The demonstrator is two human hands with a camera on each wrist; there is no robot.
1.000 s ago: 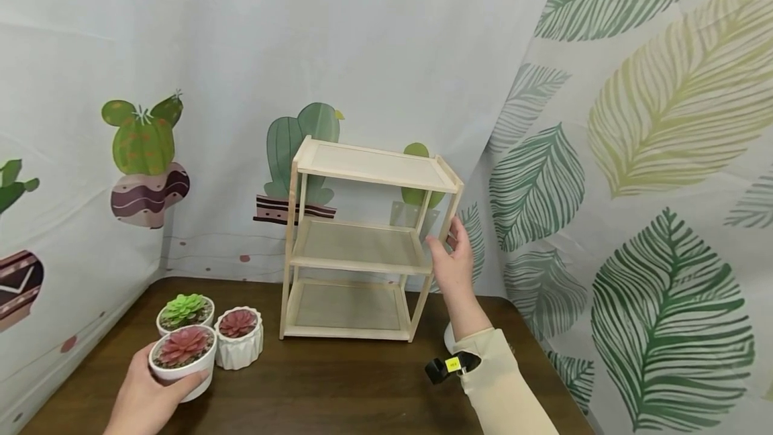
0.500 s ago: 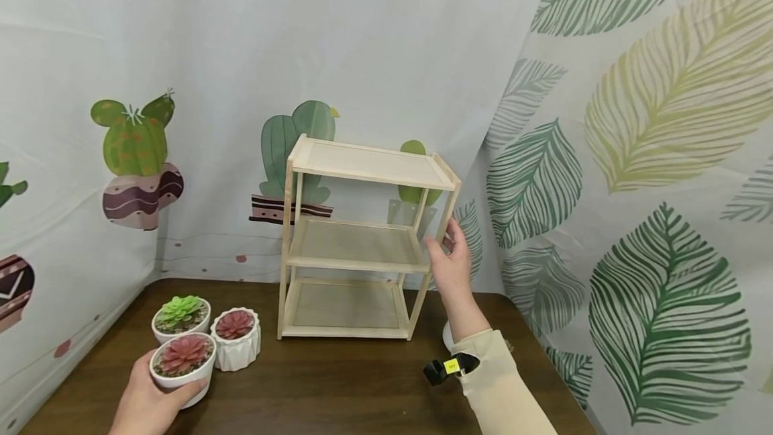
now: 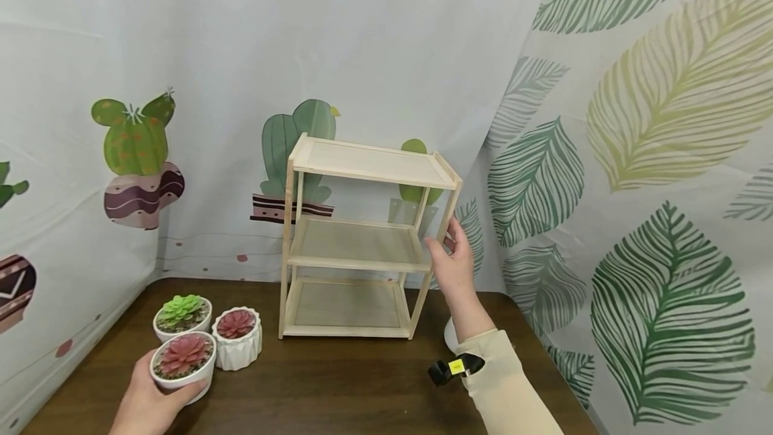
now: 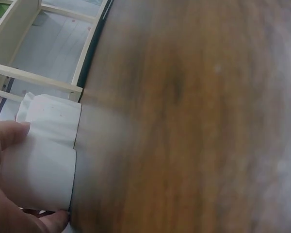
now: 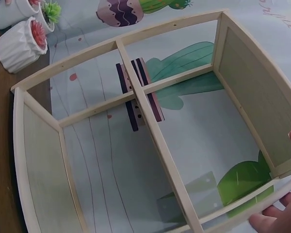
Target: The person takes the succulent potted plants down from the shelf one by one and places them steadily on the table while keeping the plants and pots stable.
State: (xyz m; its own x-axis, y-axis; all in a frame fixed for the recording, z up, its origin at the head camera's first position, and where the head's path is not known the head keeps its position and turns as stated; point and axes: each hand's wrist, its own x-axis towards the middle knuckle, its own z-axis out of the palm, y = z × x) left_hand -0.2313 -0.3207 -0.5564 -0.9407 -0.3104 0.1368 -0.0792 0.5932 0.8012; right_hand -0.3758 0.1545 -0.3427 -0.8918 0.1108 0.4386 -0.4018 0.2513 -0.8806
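Observation:
At the table's left front, my left hand (image 3: 145,395) holds a smooth white pot with a pinkish-red succulent (image 3: 183,354), thumb in front and fingers round its far side. Right behind it sits a white pot with a bright green succulent (image 3: 182,314), and beside that a ribbed white pot with a dark red succulent (image 3: 238,344). My right hand (image 3: 454,264) grips the right front post of a three-tier pale wooden shelf (image 3: 356,264) at middle-tier height. In the right wrist view only some fingers (image 5: 276,221) show near the frame; part of the grip is hidden.
The dark wooden table (image 3: 326,388) runs up to printed cloth walls at the back and sides. Partly hidden behind my right forearm is a white rounded object (image 3: 449,336). A black wrist camera (image 3: 449,369) sticks out from the right sleeve.

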